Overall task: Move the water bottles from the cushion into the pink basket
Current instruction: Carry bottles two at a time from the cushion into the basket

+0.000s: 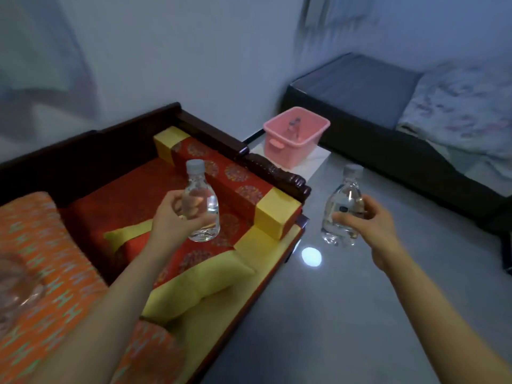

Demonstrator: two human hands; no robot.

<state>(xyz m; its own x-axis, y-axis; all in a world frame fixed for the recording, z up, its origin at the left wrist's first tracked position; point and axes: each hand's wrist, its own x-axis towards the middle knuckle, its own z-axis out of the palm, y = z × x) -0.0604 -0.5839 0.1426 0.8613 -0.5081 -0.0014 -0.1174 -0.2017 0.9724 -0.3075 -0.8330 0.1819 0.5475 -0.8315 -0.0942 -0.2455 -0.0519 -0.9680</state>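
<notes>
Left hand [173, 214] grips bottle [201, 206]; right hand [371, 223] grips second bottle [343, 209]. Carry step; pink basket [295, 134] ahead, beyond hands; next lower both inside.

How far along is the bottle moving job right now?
One bottle already stands in the pink basket. The left hand holds a second bottle and the right hand a third, neither yet at the basket. A blurred clear shape at the left edge may be another one still waiting.
</notes>
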